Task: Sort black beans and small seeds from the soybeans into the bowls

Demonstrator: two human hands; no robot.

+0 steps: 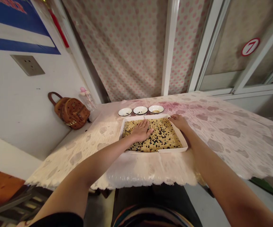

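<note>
A shallow white box (173, 150) lies on the table in front of me. It is filled with small round grains (164, 138), mostly golden yellow with many black ones mixed in; whether they are beads or beans I cannot tell. My left hand (142, 130) rests flat on the grains in the left half, fingers stretched out. At the far right corner my right hand (179, 121) has its fingers bent over the box's rim. Just behind the box stand three white dark-rimmed bowls: the left bowl (125, 112) and middle bowl (140, 110) hold a few black grains, the right bowl (156, 109) some yellowish ones.
A patterned, scallop-edged cloth (223, 132) covers the table. On its left side, by the wall, are a small brown backpack (71, 113) and a clear bottle with a pink top (87, 97). A dotted curtain (127, 47) hangs behind the table.
</note>
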